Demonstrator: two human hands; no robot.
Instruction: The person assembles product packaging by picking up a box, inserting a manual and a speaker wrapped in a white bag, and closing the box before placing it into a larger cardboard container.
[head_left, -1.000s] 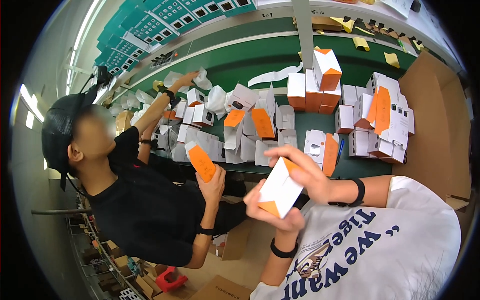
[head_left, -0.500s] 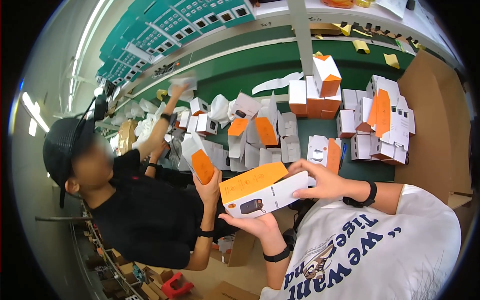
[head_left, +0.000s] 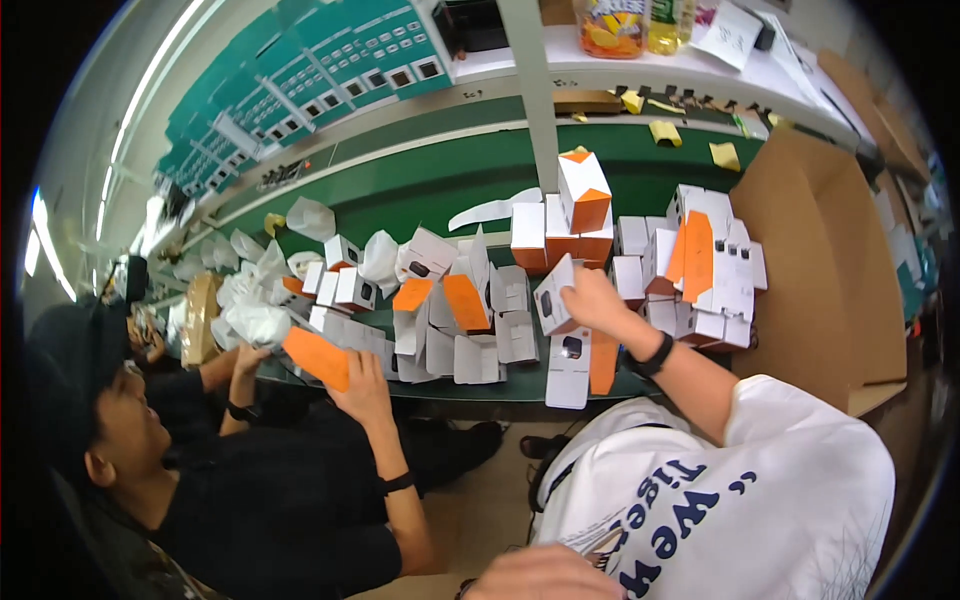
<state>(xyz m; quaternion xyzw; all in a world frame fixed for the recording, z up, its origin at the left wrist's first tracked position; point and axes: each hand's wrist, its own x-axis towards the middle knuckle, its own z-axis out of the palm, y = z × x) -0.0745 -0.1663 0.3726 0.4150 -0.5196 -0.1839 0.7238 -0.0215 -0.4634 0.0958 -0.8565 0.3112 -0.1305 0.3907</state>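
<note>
In the head view, the right hand [head_left: 598,300] grasps a white carton [head_left: 551,299] near the table's [head_left: 525,381] front edge, just beyond an orange-flapped carton [head_left: 569,374]. The left hand [head_left: 545,576] is well apart from that edge; its grip cannot be told. Stacked white-and-orange boxes [head_left: 529,236] stand farther back.

White light keeps the desk [head_left: 640,383] fairly bright, with strip lamps [head_left: 128,125] glaring at the left — the nearest fringed in blue. Shade gathers beneath the desk. The fisheye bows the shelf [head_left: 680,72], black closes the corners — and the left hand [head_left: 545,575] looks slightly soft.
</note>
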